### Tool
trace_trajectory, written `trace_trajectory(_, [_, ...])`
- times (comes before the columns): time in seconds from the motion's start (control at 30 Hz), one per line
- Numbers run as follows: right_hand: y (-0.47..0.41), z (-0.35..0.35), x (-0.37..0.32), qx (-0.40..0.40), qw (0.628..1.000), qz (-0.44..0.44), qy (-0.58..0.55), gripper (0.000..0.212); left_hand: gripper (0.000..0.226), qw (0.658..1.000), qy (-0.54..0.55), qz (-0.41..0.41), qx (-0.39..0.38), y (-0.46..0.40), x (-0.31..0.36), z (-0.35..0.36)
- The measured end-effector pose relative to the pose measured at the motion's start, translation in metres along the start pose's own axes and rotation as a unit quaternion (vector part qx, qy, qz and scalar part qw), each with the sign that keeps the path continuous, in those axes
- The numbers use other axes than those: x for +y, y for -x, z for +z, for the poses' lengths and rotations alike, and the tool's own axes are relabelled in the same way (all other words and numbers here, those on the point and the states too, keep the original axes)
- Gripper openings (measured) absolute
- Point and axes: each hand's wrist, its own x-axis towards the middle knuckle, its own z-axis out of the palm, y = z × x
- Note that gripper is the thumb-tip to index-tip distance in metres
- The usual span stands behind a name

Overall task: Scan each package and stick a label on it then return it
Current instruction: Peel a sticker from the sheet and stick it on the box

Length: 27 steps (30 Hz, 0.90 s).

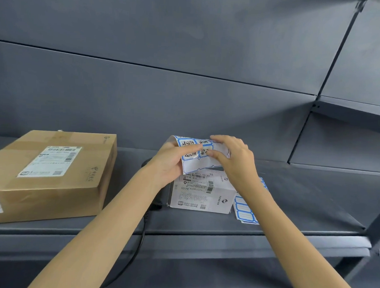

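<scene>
Two hands hold a curled label sheet above a small white package on a grey shelf: left hand grips its edge, right hand pinches one label. Another label sheet lies beside the package; a cardboard box sits left.

Two bare forearms reach in from the lower edge of the view, uncovered for their whole visible length, with no sleeve or cuff in sight. Both wrists are bare, with no watch, band or bracelet on either, and neither the left hand nor the right hand wears a glove. The visible fingers carry no rings. The nails appear short and plain, though the picture is too soft to be sure. The arms are slender, and nothing of the person above the forearms comes into view.
</scene>
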Motion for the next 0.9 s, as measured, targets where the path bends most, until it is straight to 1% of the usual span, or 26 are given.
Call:
trace_trajectory(0.1, [0.004, 0.003, 0.000, 0.059, 0.996, -0.046, 0.045, 0.025, 0.038, 1.000, 0.008, -0.016, 0.013, -0.001, -0.002, 0.000])
trace_trajectory(0.2, [0.008, 0.007, -0.002, 0.086, 0.993, -0.055, 0.062, 0.022, 0.034, 0.999, 0.013, -0.026, 0.027, -0.001, -0.003, -0.003])
trace_trajectory(0.27, [0.008, 0.008, -0.003, 0.072, 0.997, -0.034, 0.015, 0.020, 0.035, 0.999, 0.014, -0.026, 0.029, -0.001, -0.004, -0.003])
trace_trajectory(0.33, [0.007, 0.005, -0.005, 0.043, 0.996, 0.017, -0.082, 0.016, 0.035, 0.999, 0.009, -0.021, 0.028, -0.002, -0.003, -0.004])
trace_trajectory(0.37, [0.007, 0.003, -0.006, 0.034, 0.992, 0.039, -0.112, 0.015, 0.036, 1.000, 0.004, -0.017, 0.024, -0.002, -0.002, -0.005])
trace_trajectory(0.5, [0.004, -0.001, -0.009, 0.025, 0.989, 0.074, -0.123, 0.012, 0.039, 0.999, -0.045, 0.002, 0.011, -0.001, -0.001, -0.007])
trace_trajectory(0.63, [0.000, -0.003, -0.008, 0.017, 0.994, 0.060, -0.094, 0.012, 0.037, 0.997, -0.069, 0.016, 0.011, 0.000, -0.001, -0.007])
trace_trajectory(0.77, [0.000, -0.003, -0.007, 0.017, 0.995, 0.054, -0.087, 0.010, 0.030, 0.998, -0.057, 0.012, 0.009, 0.000, 0.001, -0.006])
trace_trajectory(0.83, [0.000, -0.002, -0.008, 0.024, 0.991, 0.075, -0.106, 0.008, 0.030, 0.998, -0.058, 0.013, 0.021, 0.000, 0.002, -0.006])
trace_trajectory(0.9, [-0.002, -0.002, -0.008, 0.037, 0.980, 0.122, -0.154, 0.011, 0.030, 0.998, -0.056, 0.013, 0.033, 0.000, 0.003, -0.007])
